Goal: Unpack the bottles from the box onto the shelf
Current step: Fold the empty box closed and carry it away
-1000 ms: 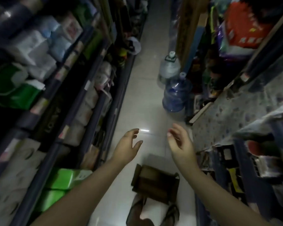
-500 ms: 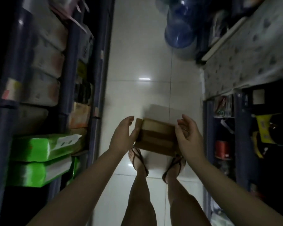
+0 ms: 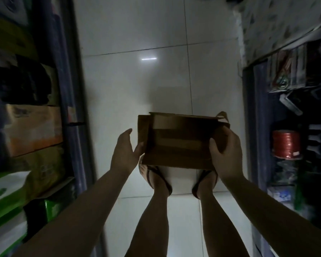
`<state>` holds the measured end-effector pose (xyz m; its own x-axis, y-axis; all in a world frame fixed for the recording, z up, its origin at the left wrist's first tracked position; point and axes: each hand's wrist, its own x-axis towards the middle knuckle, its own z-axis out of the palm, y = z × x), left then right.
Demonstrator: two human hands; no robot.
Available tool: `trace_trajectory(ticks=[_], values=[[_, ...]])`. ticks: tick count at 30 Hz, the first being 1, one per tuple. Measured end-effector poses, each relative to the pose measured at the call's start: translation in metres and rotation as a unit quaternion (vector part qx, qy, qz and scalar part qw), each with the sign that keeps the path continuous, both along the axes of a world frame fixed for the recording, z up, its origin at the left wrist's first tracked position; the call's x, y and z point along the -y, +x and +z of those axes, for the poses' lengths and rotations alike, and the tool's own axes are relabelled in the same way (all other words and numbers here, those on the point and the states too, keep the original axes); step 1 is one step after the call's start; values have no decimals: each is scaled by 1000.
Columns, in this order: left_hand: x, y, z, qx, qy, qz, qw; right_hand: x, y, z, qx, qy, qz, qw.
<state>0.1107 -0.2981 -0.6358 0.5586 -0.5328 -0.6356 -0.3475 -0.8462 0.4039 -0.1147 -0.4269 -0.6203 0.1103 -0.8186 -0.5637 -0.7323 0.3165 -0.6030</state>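
A small brown cardboard box (image 3: 178,140) sits in the middle of the aisle, just in front of my sandalled feet. Its flaps look folded over the top, so no bottles show. My right hand (image 3: 226,154) wraps around the box's right end, thumb on top. My left hand (image 3: 125,152) presses against the left end, thumb touching the side flap and fingers straight. Whether the box rests on the tiles or is lifted off them I cannot tell.
Dark blue shelving (image 3: 70,93) lines the left with cartons and green packs (image 3: 2,199). Another shelf unit (image 3: 256,127) on the right holds a red spool (image 3: 285,143) and small goods. Pale floor tiles (image 3: 133,80) run between them; my feet (image 3: 157,179) stand below the box.
The view tilted down and came closer. Both hands dropped from above the box to its two ends, and the right hand closed around its right end.
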Motion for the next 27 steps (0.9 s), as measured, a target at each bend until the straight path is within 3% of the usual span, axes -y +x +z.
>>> trace_trajectory(ticks=[7, 11, 19, 27], values=[[-5, 8, -75, -15, 30, 5, 999, 10, -24, -85, -81, -55, -6, 995], [-6, 1, -92, -28, 19, 18, 999, 14, -37, -108, -111, -27, -38, 993], [-4, -22, -97, -84, -27, 67, 994, 2, -41, -113, 34, 43, -32, 998], [11, -32, -109, -129, -19, 66, 989, 3, -26, -122, 66, 97, -36, 992]])
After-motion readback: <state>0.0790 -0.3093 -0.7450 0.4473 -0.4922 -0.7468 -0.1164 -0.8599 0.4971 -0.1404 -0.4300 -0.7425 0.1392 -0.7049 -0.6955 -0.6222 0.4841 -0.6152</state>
